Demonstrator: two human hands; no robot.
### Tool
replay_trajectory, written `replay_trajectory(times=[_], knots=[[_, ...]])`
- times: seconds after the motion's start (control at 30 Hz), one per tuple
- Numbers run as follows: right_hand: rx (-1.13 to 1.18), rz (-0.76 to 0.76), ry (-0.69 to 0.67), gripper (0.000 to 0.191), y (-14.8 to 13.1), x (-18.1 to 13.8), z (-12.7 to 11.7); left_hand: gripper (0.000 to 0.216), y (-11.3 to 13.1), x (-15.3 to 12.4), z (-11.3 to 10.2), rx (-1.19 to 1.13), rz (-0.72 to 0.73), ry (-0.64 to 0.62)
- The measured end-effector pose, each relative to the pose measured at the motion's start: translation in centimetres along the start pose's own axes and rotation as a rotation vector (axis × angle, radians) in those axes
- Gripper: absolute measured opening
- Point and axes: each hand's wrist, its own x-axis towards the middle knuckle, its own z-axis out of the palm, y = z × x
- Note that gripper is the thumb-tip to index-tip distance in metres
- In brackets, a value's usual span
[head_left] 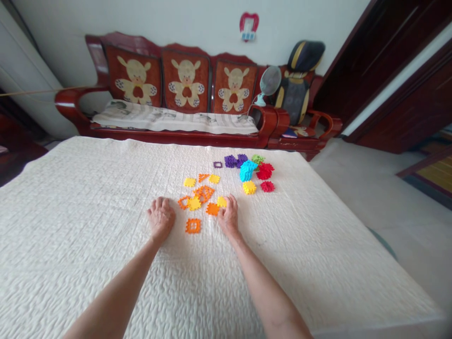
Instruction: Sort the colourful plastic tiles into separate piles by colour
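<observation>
My left hand rests on the white quilted cover with its fingers spread a little and nothing in it. To its right lie an orange frame piece, a yellow square tile and an orange window-shaped square. My right hand has its thumb and fingers closed on the edge of another yellow tile, partly hidden by the fingers. An orange tile lies against that thumb. Just beyond are orange pieces, an orange triangle and two yellow tiles.
Farther right stand sorted piles: purple, blue, green, red and yellow. A purple frame lies apart. Behind the covered surface are a wooden sofa and a small fan.
</observation>
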Motion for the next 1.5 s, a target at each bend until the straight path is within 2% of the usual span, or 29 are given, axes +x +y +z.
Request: replay_trajectory(times=[0.1, 0.33, 0.5, 0.6, 0.73, 0.9, 1.03, 1.2, 1.33, 1.5], knots=[[-0.041, 0.032, 0.008, 0.049, -0.6, 0.4, -0.1, 0.037, 0.0, 0.0, 0.0, -0.006, -0.001, 0.006], [-0.178, 0.233, -0.010, 0.049, -1.9, 1.4, 0.2, 0.036, -0.2, 0.1, 0.5, 0.006, 0.005, 0.024], [-0.129, 0.147, -0.006, 0.040, -1.7, 1.0, 0.0, 0.037, -0.4, 0.2, 0.8, 0.013, 0.011, 0.031], [-0.095, 0.113, 0.045, 0.043, -1.6, 1.0, -0.3, 0.038, -0.4, 0.2, 0.7, 0.016, 0.008, 0.022], [-0.162, 0.176, 0.053, 0.052, -1.7, 1.2, -0.3, 0.039, -0.2, 0.1, 0.5, 0.017, 0.003, 0.007], [-0.236, 0.270, -0.012, 0.047, -1.6, 1.3, 0.0, 0.038, -0.3, 0.2, 0.5, 0.027, 0.009, 0.005], [-0.214, 0.240, -0.022, 0.042, -1.2, 1.2, 0.0, 0.036, -0.4, 0.1, 0.6, 0.033, 0.017, 0.012], [-0.167, 0.183, -0.034, 0.049, -0.7, 1.0, -0.1, 0.036, -0.6, 0.0, 0.8, 0.047, 0.037, 0.039], [-0.174, 0.177, -0.038, 0.045, -0.4, 0.9, 0.1, 0.036, -0.7, 0.1, 1.0, 0.055, 0.040, 0.052], [-0.099, 0.124, 0.044, 0.042, 0.0, 0.5, 0.3, 0.035, -0.9, 0.1, 1.2, 0.062, 0.046, 0.054]])
